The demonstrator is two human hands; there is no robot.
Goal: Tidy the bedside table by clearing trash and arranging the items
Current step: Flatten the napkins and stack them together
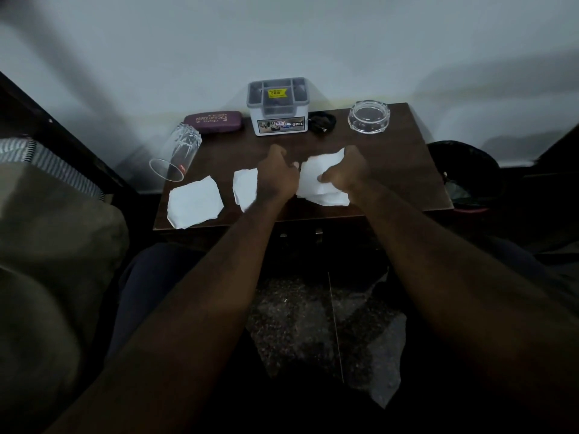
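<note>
1. The bedside table is dark wood and stands against a pale wall; every place below is given from the white organiser box at its back edge.
2. Nearer the camera than the box and to its right, the right hand has its fingers curled closed on a crumpled white paper that rests on the tabletop.
3. Directly in front of the box, the left hand is loosely curled; whether it grips that paper I cannot tell.
4. A second torn paper lies partly under the left wrist, and a third paper lies further left, at the front edge.
5. Left of the box lies a maroon spectacle case, and beyond it a drinking glass is tipped on its side.
6. Just right of the box is a coiled black cable; further right stands a glass ashtray.
7. A dark bin stands on the floor beyond the table's right side.
</note>
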